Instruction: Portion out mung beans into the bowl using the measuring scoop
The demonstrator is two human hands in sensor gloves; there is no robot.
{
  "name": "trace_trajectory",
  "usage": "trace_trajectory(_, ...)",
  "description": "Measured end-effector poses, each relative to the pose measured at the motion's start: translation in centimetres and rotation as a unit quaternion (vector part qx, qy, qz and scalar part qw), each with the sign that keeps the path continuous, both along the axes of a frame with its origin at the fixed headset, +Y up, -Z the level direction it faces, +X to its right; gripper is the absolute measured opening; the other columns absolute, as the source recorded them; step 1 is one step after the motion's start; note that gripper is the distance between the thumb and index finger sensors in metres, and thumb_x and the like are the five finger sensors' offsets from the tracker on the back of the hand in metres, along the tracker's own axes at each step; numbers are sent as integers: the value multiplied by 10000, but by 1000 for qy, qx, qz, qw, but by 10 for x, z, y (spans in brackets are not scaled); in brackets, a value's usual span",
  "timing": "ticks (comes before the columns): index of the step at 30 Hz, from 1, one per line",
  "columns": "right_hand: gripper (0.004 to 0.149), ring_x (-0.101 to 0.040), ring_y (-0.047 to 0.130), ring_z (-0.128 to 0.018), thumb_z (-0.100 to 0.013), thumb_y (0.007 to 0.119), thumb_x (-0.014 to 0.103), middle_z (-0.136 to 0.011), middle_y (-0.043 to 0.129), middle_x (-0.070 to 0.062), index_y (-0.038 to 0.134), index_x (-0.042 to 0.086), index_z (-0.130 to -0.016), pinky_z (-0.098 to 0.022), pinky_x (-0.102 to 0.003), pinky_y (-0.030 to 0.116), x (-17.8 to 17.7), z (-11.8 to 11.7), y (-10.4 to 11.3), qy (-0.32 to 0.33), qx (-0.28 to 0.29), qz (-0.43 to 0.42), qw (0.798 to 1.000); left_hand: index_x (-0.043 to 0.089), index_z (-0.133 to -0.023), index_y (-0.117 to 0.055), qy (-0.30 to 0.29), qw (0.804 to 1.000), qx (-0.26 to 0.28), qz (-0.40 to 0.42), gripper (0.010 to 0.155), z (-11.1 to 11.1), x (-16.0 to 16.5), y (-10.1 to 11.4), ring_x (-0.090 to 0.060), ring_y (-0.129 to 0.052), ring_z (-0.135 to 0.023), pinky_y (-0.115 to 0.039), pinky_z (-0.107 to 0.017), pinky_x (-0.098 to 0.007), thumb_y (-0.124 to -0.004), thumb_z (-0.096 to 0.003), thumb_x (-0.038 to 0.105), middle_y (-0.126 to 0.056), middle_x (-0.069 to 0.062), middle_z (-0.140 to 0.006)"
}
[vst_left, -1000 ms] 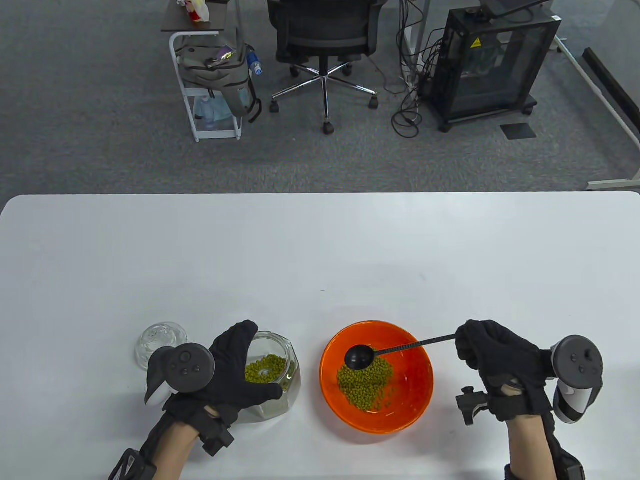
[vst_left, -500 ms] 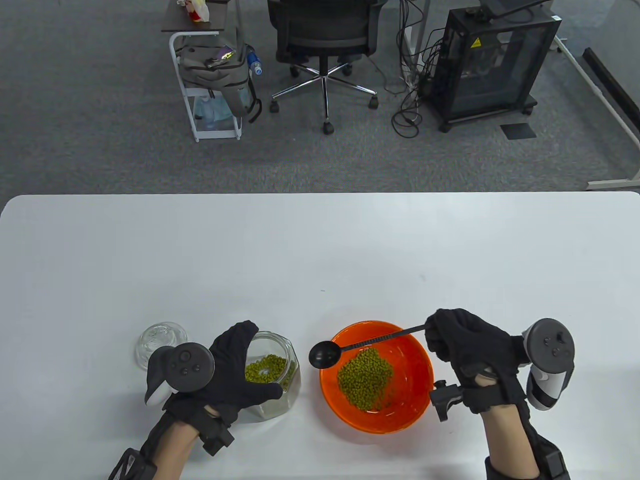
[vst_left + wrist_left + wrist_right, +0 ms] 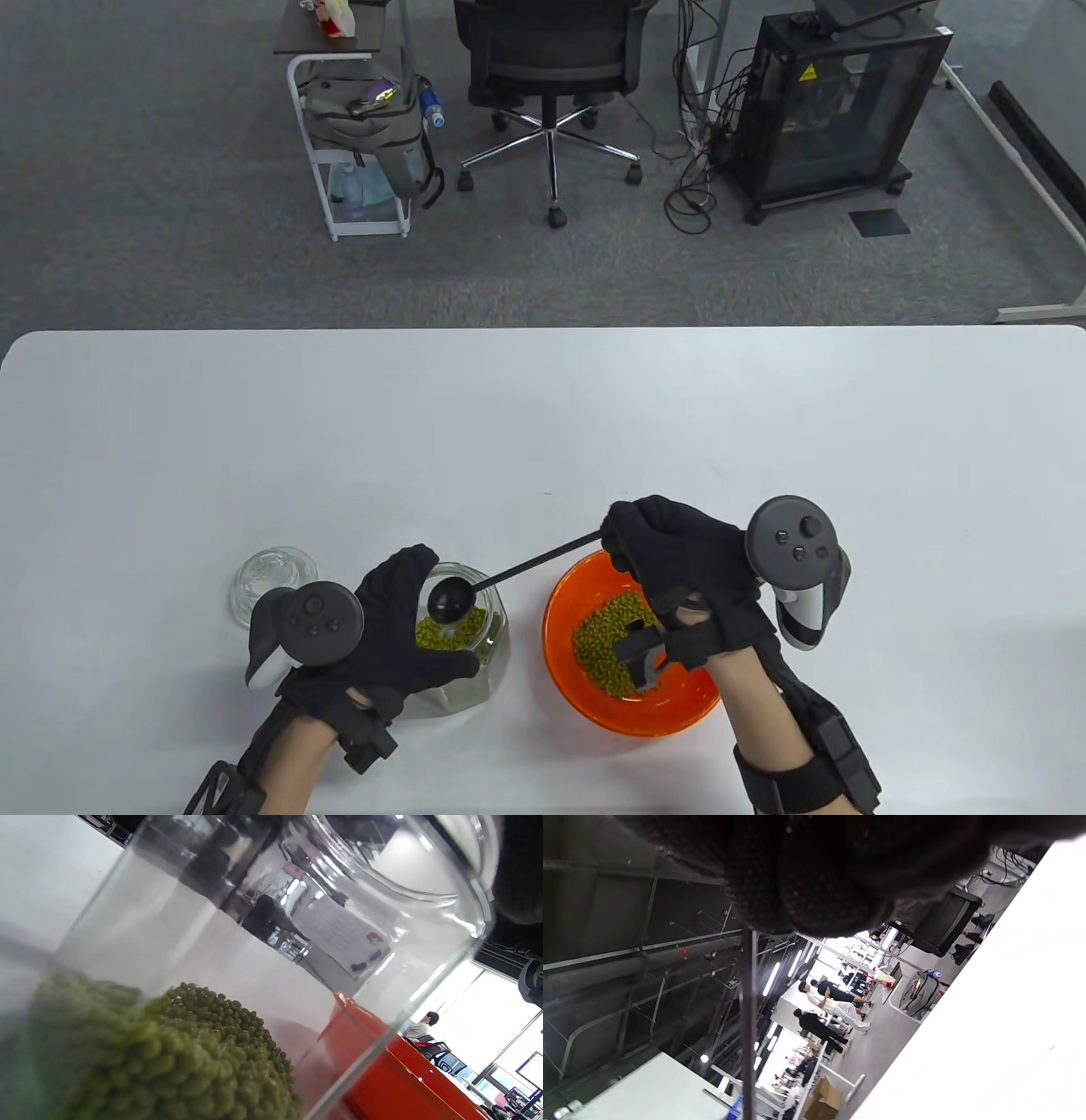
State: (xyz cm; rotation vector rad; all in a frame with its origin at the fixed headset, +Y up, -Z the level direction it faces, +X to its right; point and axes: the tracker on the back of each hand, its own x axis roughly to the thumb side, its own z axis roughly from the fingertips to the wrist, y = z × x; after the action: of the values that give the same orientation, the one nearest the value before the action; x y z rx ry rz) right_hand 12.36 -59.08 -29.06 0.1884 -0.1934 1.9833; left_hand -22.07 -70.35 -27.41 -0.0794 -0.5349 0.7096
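My left hand (image 3: 399,632) grips a clear glass jar (image 3: 488,671) holding green mung beans (image 3: 450,632) at the table's near left. My right hand (image 3: 670,552) pinches the far end of a black measuring scoop's handle (image 3: 534,560); the empty scoop cup (image 3: 450,600) hangs over the jar's mouth. An orange bowl (image 3: 568,679) with a heap of mung beans (image 3: 607,641) sits right of the jar, partly under my right wrist. In the left wrist view, the jar wall (image 3: 297,942) and the beans (image 3: 169,1065) fill the frame, the orange bowl (image 3: 403,1077) behind. The right wrist view shows the scoop's handle (image 3: 748,1018) below my glove.
A glass lid (image 3: 270,577) lies left of the jar. The white table (image 3: 543,424) stretches away behind the jar and bowl. Beyond its far edge stand an office chair (image 3: 551,68), a small trolley (image 3: 356,127) and a black cabinet (image 3: 840,110).
My right hand has carried the emptied scoop leftward from above the bowl to above the jar's mouth. The left hand and jar have stayed put.
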Motion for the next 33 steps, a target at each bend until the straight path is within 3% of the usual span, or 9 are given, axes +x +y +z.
trace_trajectory(6,429,-249,976,-259,-479,824,455,-441,1037,-124,1001,75,-573,-244,-412,849,-34,2,9,-8,39,108,993,-1,-1099,-280,-1,1000,0,0,1260,0,0,0,-602,-525,-1024,-535,-725,-715,-892,-388,840,-369,-314,-1139)
trace_trajectory(10,429,-254,977,-291,-475,832,463,-470,1036,-122,1004,88,-591,-269,-414,848,-69,7,14,35,91,190,977,-3,-1099,-280,-1,1000,-1,-1,1264,0,0,0,-602,-524,-1024,-534,-725,-715,-891,-385,842,-369,-312,-1139)
trace_trajectory(14,428,-264,977,-325,-473,834,467,-508,1034,-119,1003,101,-615,-296,-420,845,-103,16,20,51,151,288,944,-2,-1099,-279,-2,1000,-1,0,1262,0,0,0,-600,-522,-1025,-534,-725,-715,-892,-387,841,-368,-313,-1139)
trace_trajectory(17,425,-259,985,-341,-469,836,483,-524,1040,-99,1009,126,-619,-309,-416,851,-131,25,24,47,197,394,897,-3,-1099,-278,-2,1000,-1,0,1264,0,0,0,-602,-523,-1024,-534,-725,-716,-893,-385,840,-369,-315,-1138)
trace_trajectory(22,425,-260,988,-345,-458,851,490,-522,1046,-95,1019,131,-611,-317,-419,852,-158,31,25,74,216,433,872,-1,-1099,-279,-2,1000,-1,0,1261,0,0,0,-600,-525,-1024,-534,-725,-715,-892,-386,840,-369,-313,-1139)
trace_trajectory(28,421,-260,984,-389,-452,843,497,-567,1041,-77,1010,157,-638,-350,-423,846,-180,29,20,127,231,497,827,-1,-1099,-278,-2,1000,-1,-1,1263,0,0,0,-601,-523,-1025,-534,-725,-715,-891,-386,842,-369,-312,-1139)
trace_trajectory(31,420,-254,989,-385,-452,840,500,-565,1043,-71,1009,163,-636,-352,-420,850,-182,25,14,139,217,502,826,-2,-1100,-277,-2,1000,-1,-1,1263,0,0,0,-601,-523,-1024,-533,-725,-716,-890,-388,842,-368,-314,-1139)
trace_trajectory(33,423,-256,989,-369,-452,844,494,-547,1044,-81,1010,147,-626,-343,-422,850,-180,19,11,152,194,474,845,-2,-1100,-278,-2,1000,-1,-1,1263,0,0,0,-603,-524,-1023,-534,-725,-715,-892,-387,840,-368,-315,-1139)
